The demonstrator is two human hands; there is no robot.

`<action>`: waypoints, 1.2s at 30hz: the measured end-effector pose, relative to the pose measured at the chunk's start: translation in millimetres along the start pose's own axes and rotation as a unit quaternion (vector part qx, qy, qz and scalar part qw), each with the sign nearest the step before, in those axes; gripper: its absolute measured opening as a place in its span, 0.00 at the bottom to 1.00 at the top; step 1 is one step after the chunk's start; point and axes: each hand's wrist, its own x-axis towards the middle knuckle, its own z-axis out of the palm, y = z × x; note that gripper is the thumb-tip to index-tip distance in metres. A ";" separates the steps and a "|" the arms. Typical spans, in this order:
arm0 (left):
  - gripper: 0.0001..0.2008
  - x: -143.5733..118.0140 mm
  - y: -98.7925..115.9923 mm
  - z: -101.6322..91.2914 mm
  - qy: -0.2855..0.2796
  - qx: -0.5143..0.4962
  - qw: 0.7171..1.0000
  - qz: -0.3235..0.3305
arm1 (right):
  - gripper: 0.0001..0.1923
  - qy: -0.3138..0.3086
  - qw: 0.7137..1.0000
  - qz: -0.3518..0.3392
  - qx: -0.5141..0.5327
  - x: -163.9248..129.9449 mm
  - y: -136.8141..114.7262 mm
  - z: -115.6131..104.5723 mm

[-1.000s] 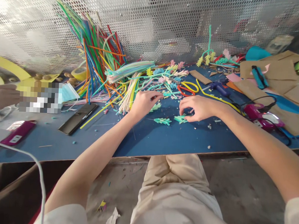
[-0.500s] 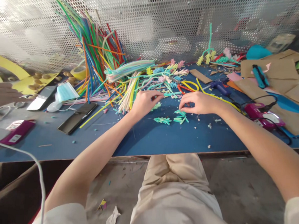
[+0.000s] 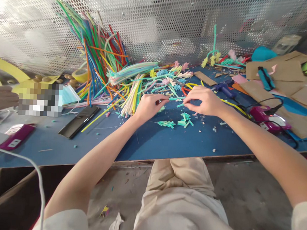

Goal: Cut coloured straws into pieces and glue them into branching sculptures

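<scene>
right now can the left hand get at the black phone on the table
Probably yes. The black phone lies flat on bare blue table, left of the left hand. Nothing lies on it, but that hand pinches a teal piece with the right hand.

- A blue table bears everything, its near edge a pale strip and its back against a perforated metal screen.
- Far left — a bundle of long coloured straws fans upward; a black phone, a magenta device and a tape roll lie nearby.
- Middle: small teal cut pieces and scattered crumbs.
- Right — brown cardboard sheets, a blue glue gun, a pink tool with black cable.
</scene>
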 end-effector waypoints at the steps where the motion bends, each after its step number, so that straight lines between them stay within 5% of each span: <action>1: 0.11 -0.3 0.2 0.9 -0.001 -0.001 1.000 0.005 | 0.05 0.022 1.000 -0.002 -0.015 1.2 -0.9 0.7; 10: 0.10 -1.4 4.5 5.6 0.017 0.020 0.997 0.067 | 0.04 0.102 0.993 0.022 -0.058 3.7 -3.6 12.0; 36: 0.08 0.1 12.9 3.5 0.068 0.131 0.969 0.197 | 0.04 0.048 0.995 0.064 -0.054 3.2 -6.1 16.3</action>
